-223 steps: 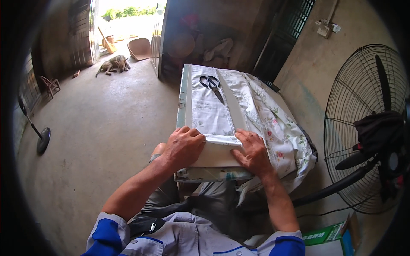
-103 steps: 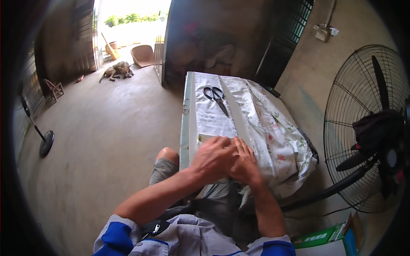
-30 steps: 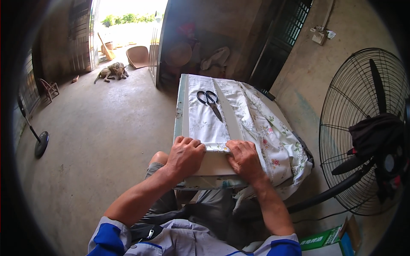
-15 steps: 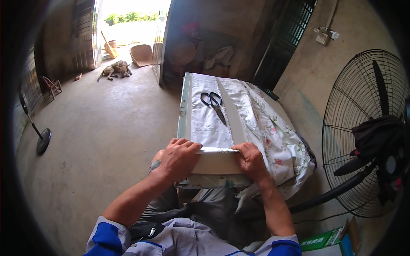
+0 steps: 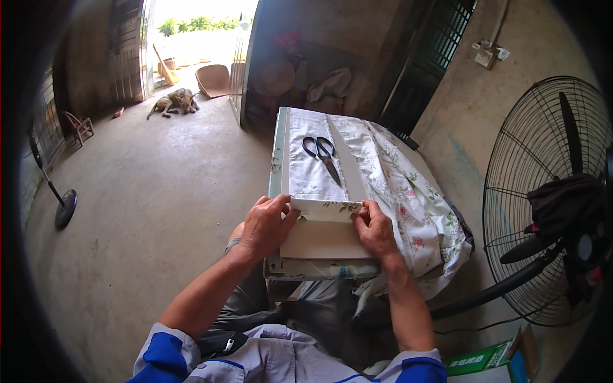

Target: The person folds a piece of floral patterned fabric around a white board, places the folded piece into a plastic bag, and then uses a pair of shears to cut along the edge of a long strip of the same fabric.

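Observation:
A strip of white fabric (image 5: 313,182) with a faint leaf print runs along the table (image 5: 276,163) in front of me. Its near end is turned up into a flap, and leaves show on it. My left hand (image 5: 264,225) pinches the left corner of this flap between thumb and fingers. At the right corner, my right hand (image 5: 375,231) grips it the same way. Below the flap lies a bare cream board (image 5: 325,241). Black-handled scissors (image 5: 324,153) rest on the strip beyond my hands, blades pointing toward me.
Floral cloth (image 5: 408,198) is bunched over the table's right side. A large black fan (image 5: 543,210) stands at right, with a green box (image 5: 479,360) below. A dog (image 5: 175,102) lies near the bright doorway. Another stand's round base (image 5: 66,209) is at left.
Both hands have moved slightly away from me with the fabric's end. More of the turned-up flap and its leaf print now shows. The scissors still lie on the strip.

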### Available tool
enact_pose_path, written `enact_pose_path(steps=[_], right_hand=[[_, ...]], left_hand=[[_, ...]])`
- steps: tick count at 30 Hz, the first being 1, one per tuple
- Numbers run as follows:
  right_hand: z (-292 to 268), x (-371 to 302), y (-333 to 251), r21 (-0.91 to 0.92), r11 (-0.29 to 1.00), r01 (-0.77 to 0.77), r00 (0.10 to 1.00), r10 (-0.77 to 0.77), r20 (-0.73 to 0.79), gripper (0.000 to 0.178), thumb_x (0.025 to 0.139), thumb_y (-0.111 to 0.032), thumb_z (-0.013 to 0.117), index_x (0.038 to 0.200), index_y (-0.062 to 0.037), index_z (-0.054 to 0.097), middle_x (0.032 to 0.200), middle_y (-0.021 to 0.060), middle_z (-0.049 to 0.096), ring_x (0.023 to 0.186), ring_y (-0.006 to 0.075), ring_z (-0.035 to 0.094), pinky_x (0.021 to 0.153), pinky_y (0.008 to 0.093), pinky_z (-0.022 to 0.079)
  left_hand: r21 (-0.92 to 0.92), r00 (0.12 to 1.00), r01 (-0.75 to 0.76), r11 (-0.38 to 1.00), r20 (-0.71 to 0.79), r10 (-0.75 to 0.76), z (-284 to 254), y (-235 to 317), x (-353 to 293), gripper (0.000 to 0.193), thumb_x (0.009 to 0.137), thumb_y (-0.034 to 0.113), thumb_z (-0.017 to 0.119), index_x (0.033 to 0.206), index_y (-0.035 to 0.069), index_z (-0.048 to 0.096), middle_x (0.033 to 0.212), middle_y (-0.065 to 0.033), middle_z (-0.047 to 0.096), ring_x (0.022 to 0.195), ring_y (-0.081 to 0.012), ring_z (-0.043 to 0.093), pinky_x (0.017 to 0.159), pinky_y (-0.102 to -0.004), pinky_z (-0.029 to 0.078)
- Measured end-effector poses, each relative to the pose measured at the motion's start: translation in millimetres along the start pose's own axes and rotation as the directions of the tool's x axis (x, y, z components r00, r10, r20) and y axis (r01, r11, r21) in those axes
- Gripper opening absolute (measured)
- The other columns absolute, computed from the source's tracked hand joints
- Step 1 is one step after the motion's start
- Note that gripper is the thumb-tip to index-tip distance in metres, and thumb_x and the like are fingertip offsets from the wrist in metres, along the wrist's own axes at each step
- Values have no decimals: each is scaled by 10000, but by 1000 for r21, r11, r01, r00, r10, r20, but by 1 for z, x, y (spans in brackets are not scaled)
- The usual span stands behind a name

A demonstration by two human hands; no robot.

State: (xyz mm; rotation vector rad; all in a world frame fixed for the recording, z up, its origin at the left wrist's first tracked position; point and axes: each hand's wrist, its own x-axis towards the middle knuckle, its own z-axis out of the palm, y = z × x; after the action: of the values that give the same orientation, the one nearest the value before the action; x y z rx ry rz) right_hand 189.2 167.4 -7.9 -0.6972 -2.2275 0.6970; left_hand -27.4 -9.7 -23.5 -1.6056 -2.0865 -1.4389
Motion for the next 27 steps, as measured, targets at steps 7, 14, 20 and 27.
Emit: enact_pose_path(steps=[7,14,20,27], right_hand=[[5,1,-8,-72,997,-22,999,19,-38,434,903,-107,707,1276,69,569,871,178,739,787,329,736,736,412,577],[6,4,-9,-121,989,-85,996,81,-41,485,896,-150,729,1291,81,565,842,168,740,786,337,737,743,422,573],[8,3,-18,-189,974,-122,992,115,-47,483,890,-150,741,1280,79,572,837,160,742,792,342,737,751,428,570],[13,4,-18,-252,964,-81,996,67,-64,427,879,-125,758,1216,71,584,818,203,726,810,399,722,755,456,561]], left_hand=[[78,999,48,996,8,-48,2,6,3,400,897,233,700,1211,-8,638,849,-134,735,853,-325,690,804,-455,547],[113,994,100,989,27,-103,5,7,7,433,864,211,680,1232,-10,622,818,-137,733,862,-335,702,815,-470,548],[140,991,124,982,30,-129,5,10,8,433,855,209,680,1232,2,626,799,-128,728,853,-332,701,813,-465,551],[201,990,131,971,26,-139,9,9,8,439,853,203,678,1239,0,626,798,-114,730,863,-321,696,830,-463,548]])
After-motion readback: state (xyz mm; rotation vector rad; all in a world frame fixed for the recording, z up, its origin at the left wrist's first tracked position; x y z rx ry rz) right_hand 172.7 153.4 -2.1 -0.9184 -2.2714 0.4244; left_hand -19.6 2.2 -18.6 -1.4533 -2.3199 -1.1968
